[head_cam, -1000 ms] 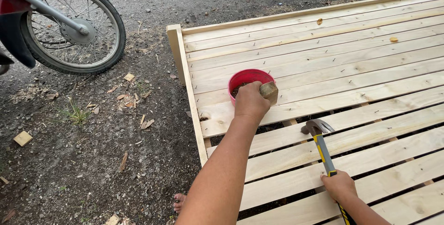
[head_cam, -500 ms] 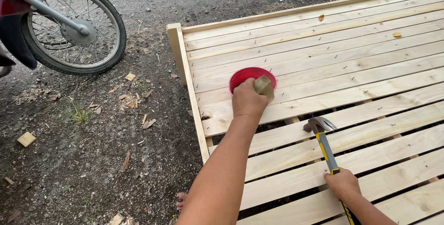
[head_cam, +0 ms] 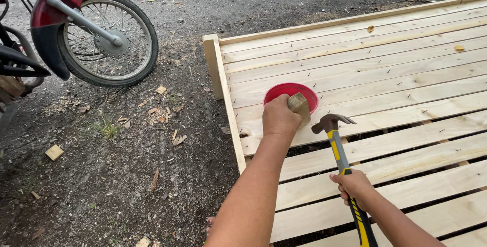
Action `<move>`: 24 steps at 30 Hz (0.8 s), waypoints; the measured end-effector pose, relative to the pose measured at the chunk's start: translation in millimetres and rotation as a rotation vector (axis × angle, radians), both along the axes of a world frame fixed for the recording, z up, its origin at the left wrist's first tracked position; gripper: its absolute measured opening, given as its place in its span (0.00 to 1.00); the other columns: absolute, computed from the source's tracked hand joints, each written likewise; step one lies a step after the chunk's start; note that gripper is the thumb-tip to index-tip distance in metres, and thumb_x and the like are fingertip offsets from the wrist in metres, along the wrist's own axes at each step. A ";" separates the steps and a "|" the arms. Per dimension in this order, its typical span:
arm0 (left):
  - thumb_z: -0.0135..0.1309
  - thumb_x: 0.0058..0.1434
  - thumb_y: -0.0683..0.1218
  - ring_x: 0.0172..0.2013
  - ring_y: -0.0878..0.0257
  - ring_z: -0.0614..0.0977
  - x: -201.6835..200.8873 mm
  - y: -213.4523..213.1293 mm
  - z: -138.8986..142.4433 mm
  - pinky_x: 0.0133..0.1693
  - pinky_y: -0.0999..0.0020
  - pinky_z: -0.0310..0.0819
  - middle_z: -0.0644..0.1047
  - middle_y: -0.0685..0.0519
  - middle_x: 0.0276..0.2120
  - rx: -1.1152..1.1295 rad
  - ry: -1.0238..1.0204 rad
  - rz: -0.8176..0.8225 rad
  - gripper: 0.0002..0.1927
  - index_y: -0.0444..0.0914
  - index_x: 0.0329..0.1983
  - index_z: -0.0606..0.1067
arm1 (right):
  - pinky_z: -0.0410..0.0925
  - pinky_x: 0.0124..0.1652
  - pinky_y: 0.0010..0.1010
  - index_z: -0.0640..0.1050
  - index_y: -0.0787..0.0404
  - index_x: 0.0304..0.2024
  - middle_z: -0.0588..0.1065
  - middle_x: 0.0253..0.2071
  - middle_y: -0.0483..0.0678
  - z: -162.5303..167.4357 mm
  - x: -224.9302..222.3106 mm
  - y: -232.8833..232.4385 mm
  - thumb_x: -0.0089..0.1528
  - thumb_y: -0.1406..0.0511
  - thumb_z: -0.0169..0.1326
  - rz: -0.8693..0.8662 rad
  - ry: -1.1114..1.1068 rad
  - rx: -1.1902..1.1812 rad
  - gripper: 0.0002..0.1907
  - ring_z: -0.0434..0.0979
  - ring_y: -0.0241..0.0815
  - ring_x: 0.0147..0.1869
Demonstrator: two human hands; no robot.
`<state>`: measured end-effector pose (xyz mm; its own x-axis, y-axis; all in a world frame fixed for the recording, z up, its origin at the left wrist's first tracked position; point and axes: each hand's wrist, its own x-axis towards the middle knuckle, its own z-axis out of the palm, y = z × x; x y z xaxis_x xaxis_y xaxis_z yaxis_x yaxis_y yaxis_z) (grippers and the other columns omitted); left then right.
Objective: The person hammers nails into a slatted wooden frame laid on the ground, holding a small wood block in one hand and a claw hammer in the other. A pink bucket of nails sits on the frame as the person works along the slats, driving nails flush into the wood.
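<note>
Outdoors, left hand (head_cam: 280, 118) gripping wood block (head_cam: 299, 106), right hand (head_cam: 351, 186) holding hammer (head_cam: 341, 156)

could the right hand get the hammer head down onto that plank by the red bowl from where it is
Probably yes: the right hand holds the hammer just above the plank, nothing between, left hand off to the side.

Open slats right of the red bowl (head_cam: 291, 93), far side bare. Hammer (head_cam: 339, 148) head just beside the bowl; raised frame edge (head_cam: 213, 64) blocks left; motorbike wheel (head_cam: 109, 39) well apart.

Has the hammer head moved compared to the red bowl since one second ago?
Yes. The hammer head rose toward the red bowl, and now sits close beside its right rim.
</note>
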<state>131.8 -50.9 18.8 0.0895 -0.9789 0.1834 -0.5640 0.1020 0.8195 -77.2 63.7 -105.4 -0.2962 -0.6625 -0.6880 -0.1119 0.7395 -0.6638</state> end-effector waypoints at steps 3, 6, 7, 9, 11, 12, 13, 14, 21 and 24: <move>0.59 0.50 0.40 0.42 0.44 0.82 0.6 -4.1 -1.7 0.45 0.52 0.77 0.82 0.43 0.37 -0.054 -0.078 -0.027 0.10 0.39 0.37 0.79 | 0.61 0.20 0.36 0.68 0.62 0.31 0.64 0.19 0.46 15.2 39.4 -41.7 0.62 0.64 0.62 0.091 0.004 -0.009 0.15 0.63 0.39 0.18; 0.61 0.50 0.41 0.42 0.44 0.82 11.4 -7.3 -5.3 0.45 0.51 0.77 0.81 0.43 0.38 -0.084 -0.127 0.011 0.11 0.39 0.38 0.79 | 0.61 0.20 0.37 0.69 0.63 0.31 0.64 0.19 0.47 28.2 59.1 -68.8 0.62 0.63 0.61 0.203 0.064 -0.016 0.15 0.62 0.40 0.18; 0.63 0.50 0.41 0.41 0.44 0.82 15.7 -6.6 -6.9 0.44 0.51 0.77 0.81 0.43 0.38 -0.067 -0.127 0.031 0.11 0.39 0.38 0.79 | 0.61 0.20 0.37 0.69 0.64 0.31 0.64 0.19 0.47 29.3 59.6 -70.2 0.62 0.63 0.61 0.240 0.102 -0.022 0.15 0.62 0.41 0.18; 0.63 0.49 0.42 0.42 0.45 0.83 22.9 -9.1 -7.3 0.45 0.52 0.77 0.82 0.44 0.38 -0.067 -0.082 0.030 0.12 0.39 0.38 0.79 | 0.61 0.20 0.38 0.70 0.64 0.32 0.65 0.19 0.47 26.8 52.3 -66.7 0.62 0.63 0.61 0.219 0.129 -0.043 0.14 0.62 0.41 0.18; 0.63 0.49 0.42 0.42 0.45 0.83 24.0 -11.8 -6.9 0.46 0.53 0.77 0.82 0.44 0.39 -0.057 -0.041 0.027 0.13 0.39 0.39 0.79 | 0.61 0.20 0.38 0.70 0.64 0.32 0.64 0.19 0.47 23.2 40.7 -57.9 0.62 0.63 0.61 0.208 0.161 -0.045 0.14 0.63 0.41 0.18; 0.63 0.50 0.42 0.43 0.45 0.83 22.3 -13.6 -6.4 0.46 0.53 0.77 0.82 0.44 0.39 -0.050 -0.026 0.014 0.13 0.39 0.40 0.80 | 0.60 0.20 0.38 0.71 0.64 0.32 0.64 0.19 0.47 21.4 32.1 -52.1 0.62 0.63 0.61 0.196 0.176 -0.039 0.14 0.63 0.41 0.18; 0.63 0.51 0.42 0.43 0.46 0.83 18.4 -15.4 -5.8 0.46 0.54 0.78 0.82 0.43 0.39 -0.045 -0.009 -0.003 0.13 0.39 0.41 0.80 | 0.60 0.20 0.38 0.71 0.64 0.32 0.64 0.19 0.48 20.1 22.2 -47.1 0.62 0.63 0.61 0.182 0.195 -0.034 0.14 0.63 0.41 0.18; 0.63 0.50 0.41 0.44 0.46 0.83 14.5 -17.2 -5.4 0.47 0.54 0.78 0.82 0.43 0.39 -0.053 -0.014 -0.028 0.15 0.40 0.42 0.80 | 0.60 0.20 0.38 0.71 0.65 0.32 0.64 0.19 0.48 18.3 13.3 -43.2 0.62 0.63 0.61 0.153 0.182 -0.025 0.14 0.63 0.41 0.18; 0.62 0.47 0.39 0.48 0.48 0.83 6.6 -34.4 5.7 0.50 0.56 0.77 0.83 0.43 0.42 0.051 -0.105 -0.202 0.19 0.40 0.44 0.82 | 0.61 0.20 0.38 0.68 0.64 0.32 0.65 0.20 0.48 9.5 -33.2 -33.0 0.63 0.62 0.61 0.080 0.187 0.031 0.16 0.63 0.41 0.18; 0.67 0.43 0.40 0.49 0.50 0.83 6.7 -46.1 18.9 0.51 0.59 0.77 0.82 0.43 0.44 0.154 -0.161 -0.271 0.23 0.39 0.46 0.81 | 0.60 0.20 0.38 0.69 0.64 0.32 0.64 0.20 0.48 9.8 -38.1 -32.5 0.63 0.62 0.61 0.106 0.214 0.042 0.16 0.62 0.41 0.19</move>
